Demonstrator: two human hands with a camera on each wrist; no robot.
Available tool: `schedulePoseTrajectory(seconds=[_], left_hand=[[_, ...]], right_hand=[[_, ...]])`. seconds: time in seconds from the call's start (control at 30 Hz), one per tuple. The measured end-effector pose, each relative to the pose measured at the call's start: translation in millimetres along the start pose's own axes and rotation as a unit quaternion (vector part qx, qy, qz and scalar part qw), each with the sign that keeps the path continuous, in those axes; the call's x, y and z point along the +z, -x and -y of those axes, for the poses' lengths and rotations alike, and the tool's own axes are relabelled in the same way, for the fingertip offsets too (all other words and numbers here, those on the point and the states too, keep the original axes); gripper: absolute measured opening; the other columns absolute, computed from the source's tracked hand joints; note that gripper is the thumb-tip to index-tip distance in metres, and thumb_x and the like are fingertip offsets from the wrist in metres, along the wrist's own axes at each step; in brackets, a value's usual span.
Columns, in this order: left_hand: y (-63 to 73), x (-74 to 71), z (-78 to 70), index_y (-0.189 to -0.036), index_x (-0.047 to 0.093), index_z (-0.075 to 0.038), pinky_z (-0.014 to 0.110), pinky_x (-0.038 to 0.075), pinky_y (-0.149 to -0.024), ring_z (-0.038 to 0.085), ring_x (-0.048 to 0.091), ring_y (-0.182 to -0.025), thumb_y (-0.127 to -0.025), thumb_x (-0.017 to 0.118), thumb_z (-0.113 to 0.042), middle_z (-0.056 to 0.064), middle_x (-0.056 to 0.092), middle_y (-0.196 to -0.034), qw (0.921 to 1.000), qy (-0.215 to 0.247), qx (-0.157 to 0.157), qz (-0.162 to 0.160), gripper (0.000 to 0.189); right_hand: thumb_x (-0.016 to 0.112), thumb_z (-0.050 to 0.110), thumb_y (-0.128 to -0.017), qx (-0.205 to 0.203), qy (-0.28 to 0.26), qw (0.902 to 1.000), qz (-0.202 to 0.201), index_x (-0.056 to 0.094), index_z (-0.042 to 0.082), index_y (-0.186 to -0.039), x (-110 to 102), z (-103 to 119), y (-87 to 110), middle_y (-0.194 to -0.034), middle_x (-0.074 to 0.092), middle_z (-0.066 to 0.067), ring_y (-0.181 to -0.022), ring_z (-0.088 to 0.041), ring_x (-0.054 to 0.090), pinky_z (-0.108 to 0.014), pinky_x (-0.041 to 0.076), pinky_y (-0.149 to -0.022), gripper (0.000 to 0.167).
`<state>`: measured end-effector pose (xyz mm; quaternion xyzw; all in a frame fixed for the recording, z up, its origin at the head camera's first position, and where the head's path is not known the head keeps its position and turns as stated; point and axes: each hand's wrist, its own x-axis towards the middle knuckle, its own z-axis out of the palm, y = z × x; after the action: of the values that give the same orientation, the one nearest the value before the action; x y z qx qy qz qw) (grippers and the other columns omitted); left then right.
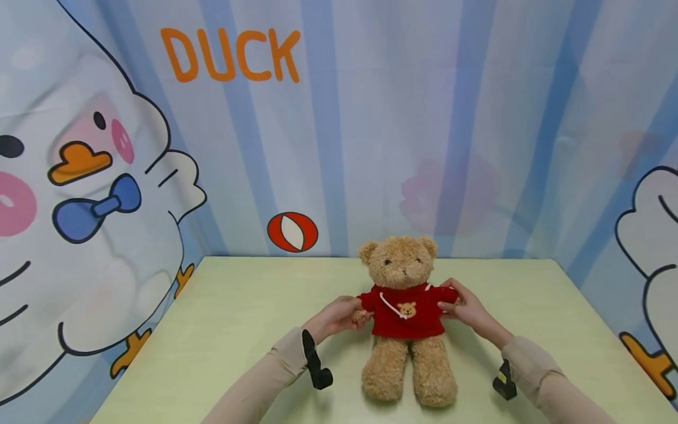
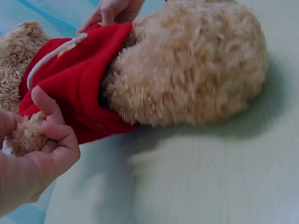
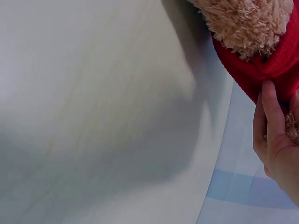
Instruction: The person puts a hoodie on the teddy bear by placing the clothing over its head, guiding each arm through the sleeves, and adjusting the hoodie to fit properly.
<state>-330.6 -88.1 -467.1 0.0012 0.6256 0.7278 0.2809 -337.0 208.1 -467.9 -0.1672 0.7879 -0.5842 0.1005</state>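
A tan teddy bear in a red sweater faces me, upright over the table with its legs toward me. On the sweater are a small bear-face patch and a white drawstring. My left hand grips the furry paw at the bear's arm on the left side, fingers curled round it. The other arm, in its red sleeve, is held by my right hand, thumb in front and fingers behind. In the right wrist view, this hand's fingers lie against the sweater beside tan fur.
The bear is over a pale yellow-green table. Behind it hangs a blue striped backdrop with a printed duck, the word DUCK and a red-and-white ball. Black straps circle both wrists.
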Motion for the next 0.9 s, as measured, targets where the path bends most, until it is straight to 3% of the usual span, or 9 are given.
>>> schedulePoseTrajectory(seconds=[0.13, 0.37, 0.57, 0.67, 0.73, 0.8, 0.83, 0.87, 0.9], left_hand=[[3.8, -6.5, -3.4, -0.086, 0.021, -0.011, 0.026, 0.026, -0.054, 0.012, 0.036, -0.056, -0.093, 0.029, -0.004, 0.002, 0.036, -0.064, 0.9953, -0.095, 0.019, 0.004, 0.013], [10.9, -18.8, -8.2, -0.116, 0.029, -0.005, 0.023, 0.021, -0.045, 0.011, 0.023, -0.046, -0.092, 0.037, -0.006, 0.018, 0.057, -0.081, 0.9617, -0.271, 0.042, -0.016, 0.026], [9.8, -15.4, -1.2, -0.127, 0.019, -0.007, 0.023, 0.024, -0.044, 0.011, 0.026, -0.046, -0.092, 0.033, -0.008, 0.01, 0.052, -0.07, 0.9658, -0.242, 0.082, -0.045, 0.038], [7.8, -9.2, 2.6, -0.114, 0.026, -0.004, 0.025, 0.028, -0.047, 0.014, 0.03, -0.048, -0.093, 0.029, -0.015, 0.005, 0.041, -0.073, 0.9766, -0.185, 0.089, -0.063, 0.024], [12.7, -1.3, 0.9, -0.101, 0.031, -0.003, 0.028, 0.037, -0.05, 0.014, 0.036, -0.05, -0.095, 0.03, -0.019, 0.006, 0.042, -0.076, 0.9756, -0.18, 0.101, -0.075, 0.018], [12.2, 3.3, 5.1, -0.092, 0.032, -0.003, 0.028, 0.041, -0.053, 0.019, 0.044, -0.053, -0.094, 0.037, -0.023, 0.008, 0.043, -0.075, 0.9582, -0.23, 0.139, -0.098, 0.021], [12.8, 5.9, 7.6, -0.092, 0.034, -0.003, 0.026, 0.041, -0.054, 0.018, 0.046, -0.055, -0.093, 0.041, -0.024, 0.01, 0.042, -0.079, 0.9381, -0.279, 0.169, -0.117, 0.022], [13.5, 8.5, 10.5, -0.093, 0.035, -0.003, 0.025, 0.04, -0.055, 0.019, 0.045, -0.059, -0.092, 0.046, -0.023, 0.012, 0.043, -0.081, 0.9064, -0.344, 0.202, -0.139, 0.023], [14.8, 11.4, 13.4, -0.095, 0.037, -0.003, 0.024, 0.038, -0.057, 0.02, 0.045, -0.064, -0.09, 0.05, -0.021, 0.014, 0.044, -0.083, 0.8593, -0.422, 0.238, -0.163, 0.023]], right_hand=[[0.053, 0.006, -0.087, -0.007, 0.005, 1.0, 0.004, 0.04, -0.006, -0.114, -4, 3, -4.9, -0.11, 0.045, -0.027, -0.08, -0.008, 0.063, -0.046, 0.05, -0.076, 0.032], [0.054, 0.01, -0.087, 0.0, 0.056, 0.9984, -0.011, 0.043, -0.007, -0.123, -8, 3, -9.5, -0.1, 0.054, -0.022, -0.076, -0.014, 0.064, -0.039, 0.053, -0.063, 0.041], [0.051, 0.012, -0.09, 0.014, 0.013, 0.9992, 0.036, 0.033, -0.008, -0.131, -10, 2, -8.8, -0.108, 0.051, -0.026, -0.083, -0.016, 0.063, -0.04, 0.052, -0.071, 0.05], [0.049, 0.012, -0.091, 0.016, -0.02, 0.9981, 0.057, 0.029, -0.007, -0.133, -10, 0, -7.9, -0.116, 0.046, -0.027, -0.087, -0.015, 0.064, -0.042, 0.05, -0.079, 0.051], [0.047, 0.011, -0.092, 0.01, -0.023, 0.9978, 0.061, 0.026, -0.006, -0.134, -7, -2, -5.5, -0.12, 0.041, -0.03, -0.09, -0.021, 0.064, -0.044, 0.049, -0.081, 0.05], [0.049, 0.01, -0.09, -0.018, 0.046, 0.9981, 0.036, 0.027, -0.003, -0.134, 0, -4, -2.4, -0.109, 0.044, -0.029, -0.084, -0.022, 0.062, -0.043, 0.05, -0.078, 0.051], [0.051, 0.01, -0.089, -0.037, 0.1, 0.9941, 0.016, 0.027, 0.0, -0.134, 5, -4, 0.3, -0.111, 0.042, -0.029, -0.082, -0.023, 0.06, -0.04, 0.051, -0.073, 0.052], [0.053, 0.011, -0.087, -0.058, 0.16, 0.9854, -0.01, 0.028, 0.002, -0.134, 11, -3, 3.5, -0.113, 0.04, -0.03, -0.082, -0.025, 0.059, -0.038, 0.051, -0.068, 0.054], [0.056, 0.012, -0.085, -0.078, 0.224, 0.9707, -0.041, 0.03, 0.005, -0.134, 17, -2, 6.6, -0.118, 0.038, -0.03, -0.083, -0.027, 0.057, -0.035, 0.049, -0.061, 0.056]])
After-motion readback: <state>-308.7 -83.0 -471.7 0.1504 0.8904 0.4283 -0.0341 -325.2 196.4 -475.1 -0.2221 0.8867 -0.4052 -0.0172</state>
